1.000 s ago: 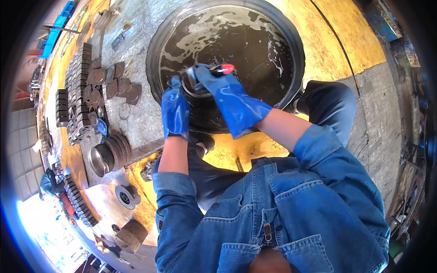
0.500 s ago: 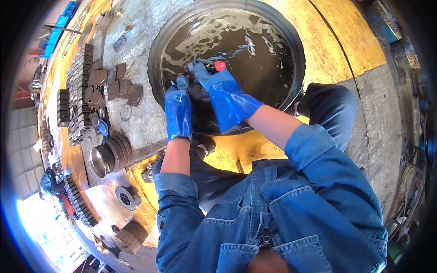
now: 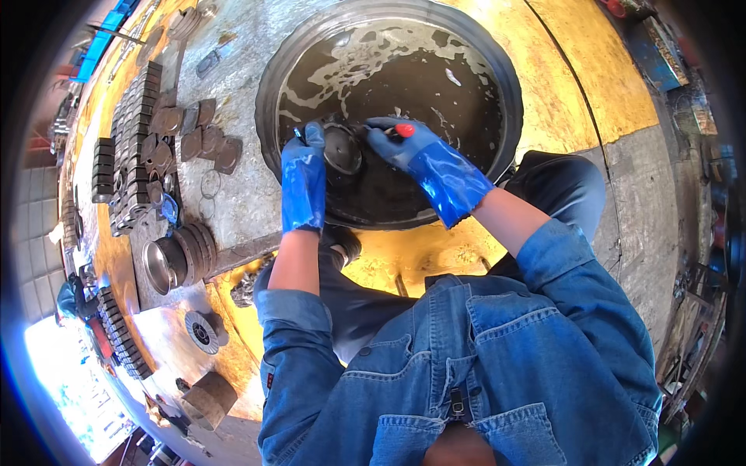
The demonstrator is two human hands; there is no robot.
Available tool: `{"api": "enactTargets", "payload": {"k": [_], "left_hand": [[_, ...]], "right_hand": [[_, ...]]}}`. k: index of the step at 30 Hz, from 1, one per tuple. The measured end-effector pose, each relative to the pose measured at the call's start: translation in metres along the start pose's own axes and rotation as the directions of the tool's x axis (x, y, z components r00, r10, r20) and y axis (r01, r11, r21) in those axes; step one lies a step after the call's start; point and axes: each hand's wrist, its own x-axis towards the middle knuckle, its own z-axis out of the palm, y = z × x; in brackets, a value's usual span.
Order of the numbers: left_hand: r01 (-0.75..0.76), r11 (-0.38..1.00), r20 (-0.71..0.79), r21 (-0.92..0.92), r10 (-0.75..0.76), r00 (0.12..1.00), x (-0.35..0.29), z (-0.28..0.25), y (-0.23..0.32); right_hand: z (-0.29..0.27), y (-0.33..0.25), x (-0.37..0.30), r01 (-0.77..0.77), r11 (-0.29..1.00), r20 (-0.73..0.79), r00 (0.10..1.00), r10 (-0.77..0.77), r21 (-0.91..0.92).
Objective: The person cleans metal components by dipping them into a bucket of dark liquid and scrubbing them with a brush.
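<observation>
the left hand (image 3: 305, 159) grips a dark round part (image 3: 343, 150) over the basin (image 3: 268, 101), the right hand (image 3: 412, 147) a red-tipped tool (image 3: 404, 130), and slick-looking gloves (image 3: 451, 185) could let either slip into the murky liquid (image 3: 388, 97).

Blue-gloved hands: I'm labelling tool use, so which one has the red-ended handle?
The right hand: the red-ended handle shows in its grip. The left hand instead holds the round dark part by its left edge.

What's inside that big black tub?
The tub holds dark liquid and pale foam. The left hand, right hand and a round dark part cover some; murky liquid hides the bottom.
</observation>
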Motion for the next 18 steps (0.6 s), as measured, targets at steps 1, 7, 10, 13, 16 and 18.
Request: {"api": "enactTargets", "payload": {"k": [1, 7, 10, 13, 16, 18], "left_hand": [[-0.009, 1.000, 0.021, -0.011, 0.010, 1.000, 0.003, 0.003, -0.001], [-0.183, 0.983, 0.031, 0.026, 0.182, 0.983, 0.023, 0.022, -0.022], [-0.158, 0.971, 0.007, 0.181, 0.159, 0.987, 0.025, 0.022, -0.031], [-0.162, 0.966, -0.006, 0.200, 0.166, 0.986, 0.026, 0.024, -0.026], [-0.119, 0.984, -0.016, 0.135, 0.122, 0.992, 0.020, 0.018, -0.022], [-0.140, 0.986, -0.019, 0.091, 0.142, 0.990, 0.020, 0.015, -0.022]], "right_hand": [[0.004, 0.002, 0.007, 0.082, 0.995, 0.051, 0.996, -0.080, -0.050], [0.009, 0.016, 0.022, 0.083, 0.918, 0.034, 0.997, -0.075, -0.388], [-0.001, 0.002, 0.017, -0.107, 0.899, 0.185, 0.962, 0.202, -0.425], [-0.027, 0.022, 0.008, -0.148, 0.968, 0.266, 0.943, 0.200, -0.205], [-0.037, 0.031, -0.005, -0.263, 0.926, 0.052, 0.957, 0.287, -0.272], [-0.038, 0.031, -0.001, -0.294, 0.938, 0.050, 0.950, 0.308, -0.185]]}}
